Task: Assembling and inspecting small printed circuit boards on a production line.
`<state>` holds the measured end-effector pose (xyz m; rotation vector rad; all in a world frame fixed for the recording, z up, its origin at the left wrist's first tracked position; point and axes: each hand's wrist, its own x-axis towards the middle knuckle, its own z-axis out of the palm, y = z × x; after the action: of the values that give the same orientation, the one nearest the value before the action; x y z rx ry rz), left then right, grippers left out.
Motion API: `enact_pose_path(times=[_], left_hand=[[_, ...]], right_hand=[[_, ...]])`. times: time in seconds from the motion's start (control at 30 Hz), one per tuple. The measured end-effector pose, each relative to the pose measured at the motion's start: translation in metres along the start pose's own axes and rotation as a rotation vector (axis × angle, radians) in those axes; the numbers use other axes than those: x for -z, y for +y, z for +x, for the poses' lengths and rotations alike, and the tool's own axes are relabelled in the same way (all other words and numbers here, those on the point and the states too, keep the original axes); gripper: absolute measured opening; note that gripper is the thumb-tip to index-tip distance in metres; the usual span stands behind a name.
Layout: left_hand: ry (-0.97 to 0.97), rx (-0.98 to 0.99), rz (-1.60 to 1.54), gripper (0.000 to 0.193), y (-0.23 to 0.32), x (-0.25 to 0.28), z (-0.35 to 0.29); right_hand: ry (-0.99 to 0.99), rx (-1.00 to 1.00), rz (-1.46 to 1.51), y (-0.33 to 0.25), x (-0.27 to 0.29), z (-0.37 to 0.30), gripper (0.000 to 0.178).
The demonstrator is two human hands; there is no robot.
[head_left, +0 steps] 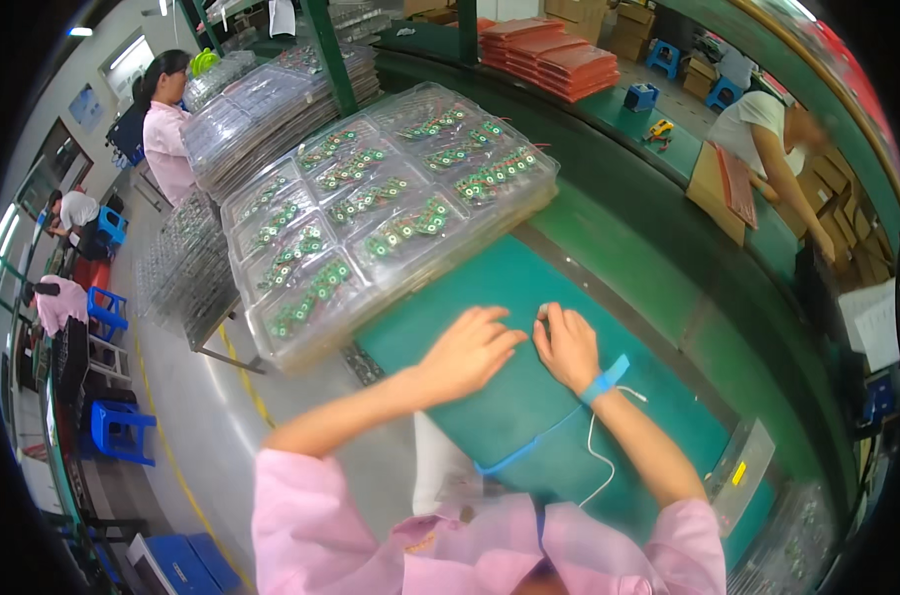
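My left hand (472,351) hovers over the green mat (440,307), fingers loosely stretched toward the right and nothing visible in them. Close beside it, my right hand (568,347) is over the mat too, its fingers slightly bent and no object showing between them. A blue wrist strap (606,380) circles my right wrist. From near it a white cord (591,446) runs down across the mat. Ahead and to the left of my left hand lies a stack of clear plastic trays (386,278). Small green circuit boards (395,238) with thin wires fill the top tray's compartments.
A dark green conveyor (618,238) passes beyond the mat. At its far side are red packs (549,55) and a yellow tool (659,131). A grey box (742,476) stands right of my right forearm. Co-workers sit or stand left and far right.
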<state>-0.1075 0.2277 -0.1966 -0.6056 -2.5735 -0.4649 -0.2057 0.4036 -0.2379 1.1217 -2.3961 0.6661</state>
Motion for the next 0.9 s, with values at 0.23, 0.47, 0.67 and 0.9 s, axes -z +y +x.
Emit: enact_pose_path(times=[0.23, 0.47, 0.67, 0.9], left_hand=[[0.057, 0.207, -0.085, 0.034, 0.036, -0.049, -0.032], [-0.026, 0.182, -0.027, 0.029, 0.034, -0.057, -0.041], [-0.058, 0.148, -0.055, 0.028, 0.038, -0.059, -0.035], [-0.08, 0.179, -0.023, 0.03, 0.037, -0.055, -0.042]], right_hand=[[-0.146, -0.075, 0.087, 0.016, -0.016, 0.01, 0.016], [0.227, 0.068, -0.052, -0.014, 0.051, 0.028, 0.012], [0.349, 0.001, -0.157, -0.017, 0.199, -0.047, 0.016], [0.269, -0.736, -0.329, 0.008, 0.328, -0.199, 0.03]])
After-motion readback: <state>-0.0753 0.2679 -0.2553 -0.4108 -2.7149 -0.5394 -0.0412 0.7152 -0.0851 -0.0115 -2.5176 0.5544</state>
